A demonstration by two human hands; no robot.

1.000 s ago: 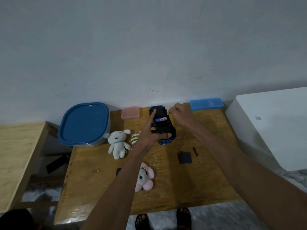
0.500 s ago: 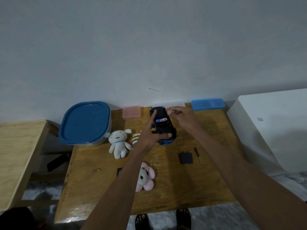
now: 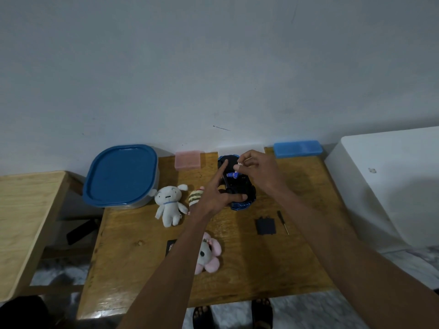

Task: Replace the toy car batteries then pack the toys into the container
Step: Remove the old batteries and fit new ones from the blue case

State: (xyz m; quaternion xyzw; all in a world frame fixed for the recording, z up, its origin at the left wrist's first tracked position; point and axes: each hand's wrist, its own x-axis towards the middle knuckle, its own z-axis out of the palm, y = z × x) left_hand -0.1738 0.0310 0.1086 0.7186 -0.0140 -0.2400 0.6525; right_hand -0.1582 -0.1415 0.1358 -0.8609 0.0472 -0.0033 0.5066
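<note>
The wooden desk (image 3: 237,276) stood against the wall. The blue-lidded container (image 3: 121,175), closed, sat at the desk's far left corner. The toy car (image 3: 240,191), blue and black, lay upside down near the desk's far edge, right of the container. The left hand (image 3: 213,195) gripped the car, thumb across its near end and forefinger stretched along its left side. The right hand (image 3: 257,168) hovered over the car's open underside, its fingertips pinching a small battery (image 3: 238,165); another battery (image 3: 231,175) lay in the compartment below. A white plush (image 3: 169,205) lay just left of the car, a striped plush (image 3: 196,197) between them, and a pink plush (image 3: 209,254) nearer the desk's front. The black battery cover (image 3: 265,226) rested right of the car's near end, with a small screwdriver (image 3: 282,222) just beyond it.
</note>
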